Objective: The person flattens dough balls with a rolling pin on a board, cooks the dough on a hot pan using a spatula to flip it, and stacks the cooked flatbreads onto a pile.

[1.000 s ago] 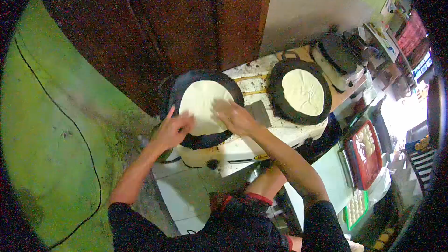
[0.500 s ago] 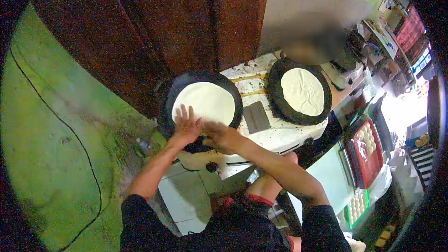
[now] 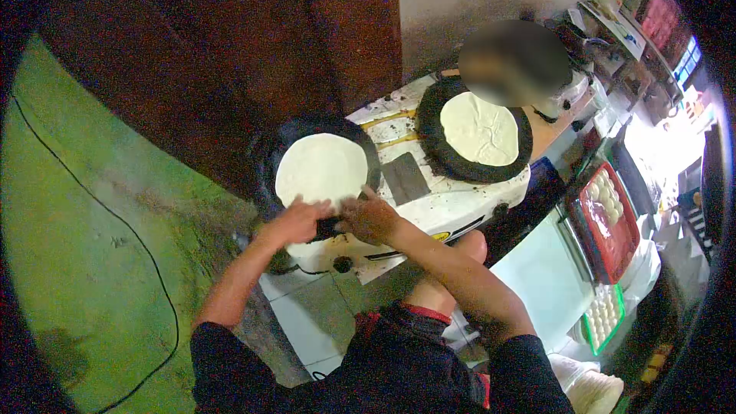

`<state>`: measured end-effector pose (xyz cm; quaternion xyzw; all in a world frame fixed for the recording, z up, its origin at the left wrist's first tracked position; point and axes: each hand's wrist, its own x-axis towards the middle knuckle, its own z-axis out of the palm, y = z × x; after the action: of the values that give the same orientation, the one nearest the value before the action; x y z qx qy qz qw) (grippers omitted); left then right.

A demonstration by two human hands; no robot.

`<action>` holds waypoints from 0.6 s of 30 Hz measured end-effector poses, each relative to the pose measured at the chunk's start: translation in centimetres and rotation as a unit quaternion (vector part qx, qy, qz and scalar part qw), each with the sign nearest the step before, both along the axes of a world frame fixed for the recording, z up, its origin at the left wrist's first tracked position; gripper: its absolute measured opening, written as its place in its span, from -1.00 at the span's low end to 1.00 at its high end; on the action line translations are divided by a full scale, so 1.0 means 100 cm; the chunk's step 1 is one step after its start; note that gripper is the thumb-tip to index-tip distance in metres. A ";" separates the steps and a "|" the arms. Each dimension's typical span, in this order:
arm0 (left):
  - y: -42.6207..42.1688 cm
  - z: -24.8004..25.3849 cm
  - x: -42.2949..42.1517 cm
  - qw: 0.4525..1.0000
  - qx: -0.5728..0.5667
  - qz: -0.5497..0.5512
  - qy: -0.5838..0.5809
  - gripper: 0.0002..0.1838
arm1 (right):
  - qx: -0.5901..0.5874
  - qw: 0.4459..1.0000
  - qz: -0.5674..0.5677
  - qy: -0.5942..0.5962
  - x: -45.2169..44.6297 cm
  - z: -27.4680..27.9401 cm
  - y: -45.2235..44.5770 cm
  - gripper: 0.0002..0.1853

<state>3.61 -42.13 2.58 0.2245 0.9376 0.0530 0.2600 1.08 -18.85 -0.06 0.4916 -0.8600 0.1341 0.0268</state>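
A round white sheet of dough (image 3: 322,169) lies flat on the left black pan (image 3: 264,172). My left hand (image 3: 297,221) is at the lower edge of this dough, its fingers spread over the near rim. Close beside it, my right hand (image 3: 370,218) is at the dough's lower right edge; its fingers are bent, and whether they pinch the dough is unclear. On the right black pan (image 3: 437,149) rests a second round sheet (image 3: 479,130), wrinkled on its surface. Both pans sit on a white stove (image 3: 452,211) with dark stains.
A grey plate (image 3: 406,179) lies between the pans. To the right are a pale tabletop (image 3: 544,276), a red tray (image 3: 621,241) and a green-edged tray (image 3: 604,320), both holding several dough balls. A black cable (image 3: 115,218) runs along the green wall at left.
My hands have moved from over the left dough to its near edge. The view has shifted, so pans and trays sit differently in the picture.
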 end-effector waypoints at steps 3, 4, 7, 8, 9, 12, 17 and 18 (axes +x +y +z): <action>0.019 0.027 0.007 0.994 0.045 0.002 0.095 -0.42 | -0.130 0.989 0.029 -0.068 0.023 0.019 0.056 -0.63; 0.029 0.034 0.010 0.985 0.119 0.030 0.125 -0.47 | -0.200 0.978 0.026 -0.050 0.036 0.015 0.089 -0.70; 0.108 0.037 0.007 0.943 0.330 -0.003 0.036 -0.50 | -0.229 0.937 -0.194 -0.180 0.085 0.029 0.211 -0.73; 0.153 0.024 0.010 0.927 0.375 0.002 0.022 -0.53 | -0.281 0.904 -0.291 -0.138 0.103 0.018 0.247 -0.77; 0.206 0.007 0.013 0.908 0.419 0.006 0.006 -0.56 | -0.365 0.819 -0.395 -0.199 0.124 0.026 0.281 -0.74; 0.381 -0.035 0.012 0.844 0.536 -0.007 -0.029 -0.53 | -0.390 0.682 -0.602 -0.145 0.179 0.000 0.385 -0.70; 0.628 -0.129 -0.064 0.823 0.552 0.133 -0.031 -0.06 | -0.447 0.577 -0.674 -0.116 0.257 0.013 0.461 -0.68; 0.652 -0.112 -0.076 0.840 0.517 0.137 -0.089 -0.04 | -0.428 0.576 -0.689 -0.104 0.267 0.017 0.468 -0.70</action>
<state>-4.02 23.10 -8.63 0.1899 0.7681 0.5848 0.1788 27.75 27.93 1.62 -0.3350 -0.7792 0.4780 0.2283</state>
